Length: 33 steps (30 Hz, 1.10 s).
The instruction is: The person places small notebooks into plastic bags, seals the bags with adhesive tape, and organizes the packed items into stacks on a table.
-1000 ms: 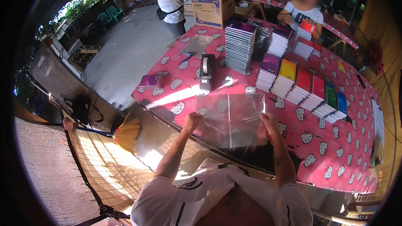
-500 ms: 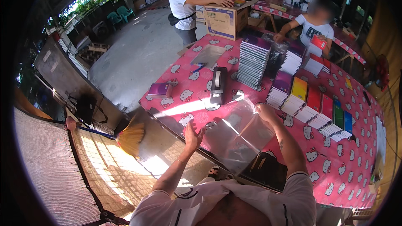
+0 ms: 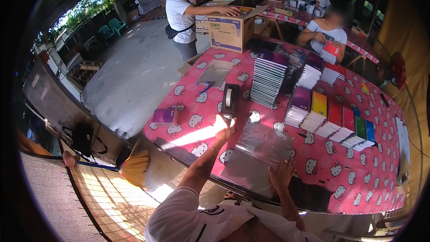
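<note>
Left hand (image 3: 225,130) stretched out with fingers loose, gripping nothing, just near the black tape dispenser (image 3: 230,100). Right hand (image 3: 281,174) pressed flat, fingers spread, on the clear plastic bag (image 3: 258,150) at the near edge of the pink cartoon-print tablecloth (image 3: 197,107). Beyond: tall grey stack of notebooks (image 3: 267,79), coloured notebook piles (image 3: 333,121) right, purple-and-tan cardboard box (image 3: 227,28) far.

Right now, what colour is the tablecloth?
Pink tablecloth with white cartoon cat faces, clear in the head view.

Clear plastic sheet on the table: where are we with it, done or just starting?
Early. The clear plastic sheet lies flat on the pink table, right hand pressing its near edge. Left hand reaches toward the tape dispenser, not touching it. Nothing lies on the sheet; the notebook stacks remain unwrapped.
</note>
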Available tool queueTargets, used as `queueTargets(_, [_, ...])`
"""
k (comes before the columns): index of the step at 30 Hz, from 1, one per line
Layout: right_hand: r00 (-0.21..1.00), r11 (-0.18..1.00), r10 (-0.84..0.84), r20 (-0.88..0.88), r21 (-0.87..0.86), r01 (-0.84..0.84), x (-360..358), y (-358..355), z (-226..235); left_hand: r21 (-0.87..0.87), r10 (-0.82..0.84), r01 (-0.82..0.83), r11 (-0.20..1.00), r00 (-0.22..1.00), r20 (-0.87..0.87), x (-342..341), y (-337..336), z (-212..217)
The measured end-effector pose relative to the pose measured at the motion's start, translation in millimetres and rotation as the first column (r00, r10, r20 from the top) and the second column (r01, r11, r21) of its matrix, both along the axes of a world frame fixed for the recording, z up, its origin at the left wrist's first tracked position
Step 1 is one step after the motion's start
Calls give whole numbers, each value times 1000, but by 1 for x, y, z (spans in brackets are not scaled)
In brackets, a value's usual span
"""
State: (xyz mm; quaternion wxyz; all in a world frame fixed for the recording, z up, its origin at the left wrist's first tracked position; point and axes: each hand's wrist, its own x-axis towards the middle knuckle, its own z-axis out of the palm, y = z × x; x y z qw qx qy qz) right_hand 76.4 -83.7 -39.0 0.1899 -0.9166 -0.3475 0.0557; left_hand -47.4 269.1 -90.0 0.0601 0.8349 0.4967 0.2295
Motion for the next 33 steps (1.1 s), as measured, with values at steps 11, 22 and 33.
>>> queueTargets(11, [984, 984, 173, 41, 39, -175, -4, 53, -11, -207, -687, 656, 726, 703, -186, -38, -127, 70])
queueTargets(22, [983, 958, 135, -128, 272, -96, 28, 38, 8, -201, -677, 647, 735, 689, -259, -32, -121, 73])
queueTargets(33, [781, 860, -496, 378, 334, 385, 310, -157, 112, 200, -936, 915, 350, 349, 42, 205, -263, 187])
